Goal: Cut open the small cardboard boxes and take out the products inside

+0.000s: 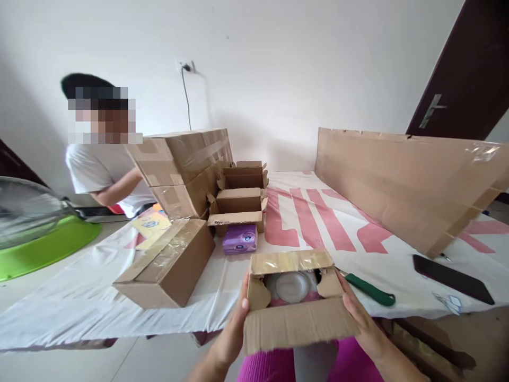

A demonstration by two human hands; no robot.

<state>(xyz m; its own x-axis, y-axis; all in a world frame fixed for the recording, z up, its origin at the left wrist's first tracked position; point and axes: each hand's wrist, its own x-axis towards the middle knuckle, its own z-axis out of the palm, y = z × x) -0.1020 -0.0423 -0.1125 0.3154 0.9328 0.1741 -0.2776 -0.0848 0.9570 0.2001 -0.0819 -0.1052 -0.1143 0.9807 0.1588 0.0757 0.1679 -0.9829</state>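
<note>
Between my two hands is a small open cardboard box [300, 321], held near the table's front edge above my lap. My left hand [235, 323] presses on its left side and my right hand [360, 313] on its right side. The front flap hangs toward me and the short side flaps stand partly folded in. Inside the box sits a round whitish thing [292, 287], like a lid or the bottom of a container; its kind I cannot tell. Just right of the box lies a green-handled tool [371, 290], its front end hidden behind the box and my hand.
A purple tissue pack [240, 240] lies before open cardboard boxes [238, 204]. A taped box [169, 262] and stacked cartons [191, 170] stand left. At right are a large cardboard panel [397, 185] and a black phone [453, 278]. Another person [107, 170] sits behind the cartons.
</note>
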